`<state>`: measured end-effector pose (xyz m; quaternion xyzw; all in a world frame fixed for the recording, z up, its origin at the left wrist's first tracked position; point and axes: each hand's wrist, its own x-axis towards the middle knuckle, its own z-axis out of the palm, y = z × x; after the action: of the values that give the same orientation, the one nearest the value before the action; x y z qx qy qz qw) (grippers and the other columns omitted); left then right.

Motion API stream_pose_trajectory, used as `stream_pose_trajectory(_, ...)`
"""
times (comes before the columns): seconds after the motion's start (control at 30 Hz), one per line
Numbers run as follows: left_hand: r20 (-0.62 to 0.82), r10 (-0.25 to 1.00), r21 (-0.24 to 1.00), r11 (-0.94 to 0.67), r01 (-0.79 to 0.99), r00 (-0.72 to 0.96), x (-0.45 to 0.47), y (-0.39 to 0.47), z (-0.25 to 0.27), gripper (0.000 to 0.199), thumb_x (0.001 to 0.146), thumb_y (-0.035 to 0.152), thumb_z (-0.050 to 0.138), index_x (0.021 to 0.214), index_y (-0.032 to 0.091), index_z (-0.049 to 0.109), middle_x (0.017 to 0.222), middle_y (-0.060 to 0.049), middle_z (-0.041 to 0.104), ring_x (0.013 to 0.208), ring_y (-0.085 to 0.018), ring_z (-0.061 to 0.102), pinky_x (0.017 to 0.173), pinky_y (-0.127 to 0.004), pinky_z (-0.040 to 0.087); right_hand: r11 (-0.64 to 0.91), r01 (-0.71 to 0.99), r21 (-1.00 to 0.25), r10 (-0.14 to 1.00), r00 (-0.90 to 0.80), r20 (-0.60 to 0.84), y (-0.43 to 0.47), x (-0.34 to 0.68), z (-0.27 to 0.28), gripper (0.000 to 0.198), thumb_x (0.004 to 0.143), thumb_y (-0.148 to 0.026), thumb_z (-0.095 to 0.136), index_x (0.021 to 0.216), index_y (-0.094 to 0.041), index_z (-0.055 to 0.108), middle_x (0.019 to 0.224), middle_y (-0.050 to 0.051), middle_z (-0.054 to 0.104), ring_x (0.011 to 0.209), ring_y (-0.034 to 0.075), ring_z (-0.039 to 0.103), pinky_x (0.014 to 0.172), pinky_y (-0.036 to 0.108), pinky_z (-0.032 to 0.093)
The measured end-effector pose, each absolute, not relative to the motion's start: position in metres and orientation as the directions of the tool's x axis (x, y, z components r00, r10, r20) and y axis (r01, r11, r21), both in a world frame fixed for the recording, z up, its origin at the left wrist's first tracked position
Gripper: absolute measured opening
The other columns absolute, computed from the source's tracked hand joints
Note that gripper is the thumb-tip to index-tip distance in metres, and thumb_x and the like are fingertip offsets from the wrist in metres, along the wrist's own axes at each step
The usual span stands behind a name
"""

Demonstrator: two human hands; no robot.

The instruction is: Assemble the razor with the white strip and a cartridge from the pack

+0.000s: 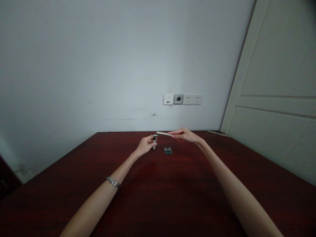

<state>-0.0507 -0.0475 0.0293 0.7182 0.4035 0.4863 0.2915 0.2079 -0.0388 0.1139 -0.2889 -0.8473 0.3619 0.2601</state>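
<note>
My left hand (146, 144) is closed around a small, narrow object with a pale top, a black middle and a light lower end (154, 143), held roughly upright; its kind is too small to make out. To the right, my right hand (182, 134) pinches one end of a thin white stick (163, 133). The stick points left, nearly level, and its free tip is close to the top of the narrow object. Whether the two touch I cannot tell. Below and between the hands, a small flat clear-and-dark packet (168, 151) lies on the table.
The dark red wooden table (158, 204) runs back to a pale wall with sockets and switches (182, 99). A thin greenish strip (218, 133) lies at the table's back right. A light panelled door or cabinet side (276, 85) borders the right edge.
</note>
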Motion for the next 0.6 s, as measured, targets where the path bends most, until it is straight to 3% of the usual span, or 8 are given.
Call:
stream_pose_trajectory(0.13,0.453,0.871,0.822,-0.491,0.287,0.191,-0.049,-0.049,0.031,0.028,0.066,0.021,0.064,0.091,0.011,0.058,0.073,-0.003,0.064,0.066,-0.014,0.060,0.057,-0.022,0.046,0.553,0.328,-0.766,0.633,-0.763,0.130,-0.038,0.210,0.114,0.045,0.071,-0.042,0.063,0.109,-0.018,0.065,0.055,-0.002,0.052,0.049,0.007,0.038,0.045,0.021,0.027)
stream_pose_trajectory(0.23,0.421,0.889,0.846,-0.457,0.276,0.180,-0.046,-0.053,0.035,0.029,0.066,0.020,0.063,0.092,0.011,0.057,0.070,-0.003,0.064,0.063,-0.014,0.062,0.054,-0.021,0.045,0.552,0.319,-0.770,0.649,-0.744,0.156,-0.039,0.211,0.116,0.047,0.071,-0.043,0.062,0.111,-0.018,0.064,0.055,-0.003,0.051,0.049,0.007,0.037,0.046,0.021,0.028)
stream_pose_trajectory(0.47,0.362,0.913,0.878,-0.402,0.261,0.191,-0.041,-0.062,0.043,0.022,0.070,0.024,0.061,0.086,0.013,0.051,0.064,-0.003,0.064,0.058,-0.015,0.063,0.047,-0.019,0.041,0.529,0.150,-0.835,0.750,-0.544,0.377,-0.039,0.190,0.098,0.054,0.077,-0.042,0.057,0.124,-0.017,0.053,0.052,-0.006,0.042,0.046,0.006,0.036,0.044,0.019,0.029)
stream_pose_trajectory(0.6,0.361,0.910,0.883,-0.404,0.239,0.204,-0.039,-0.061,0.040,0.021,0.070,0.023,0.061,0.085,0.013,0.051,0.064,-0.003,0.064,0.057,-0.015,0.064,0.050,-0.020,0.043,0.349,0.032,-0.937,0.856,-0.416,0.305,-0.050,0.169,0.071,0.059,0.078,-0.044,0.053,0.131,-0.020,0.044,0.050,-0.008,0.036,0.036,0.004,0.028,0.035,0.017,0.020)
